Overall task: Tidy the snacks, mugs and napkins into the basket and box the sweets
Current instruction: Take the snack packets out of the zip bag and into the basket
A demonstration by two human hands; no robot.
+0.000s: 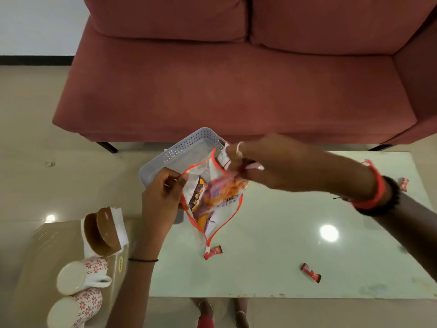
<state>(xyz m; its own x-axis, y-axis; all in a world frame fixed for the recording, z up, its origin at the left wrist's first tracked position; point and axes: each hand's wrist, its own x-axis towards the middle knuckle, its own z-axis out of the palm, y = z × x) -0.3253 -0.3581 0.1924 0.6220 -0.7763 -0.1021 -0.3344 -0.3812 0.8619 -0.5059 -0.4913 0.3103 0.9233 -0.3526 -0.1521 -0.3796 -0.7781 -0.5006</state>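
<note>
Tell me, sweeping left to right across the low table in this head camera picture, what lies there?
Two flowered mugs → napkin holder → left hand → red-edged clear pouch being filled with snacks → sweet below it → second sweet → third sweet by the right wrist.

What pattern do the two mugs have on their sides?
Red flower-like prints on white, seen in the head view: mugs.
</note>
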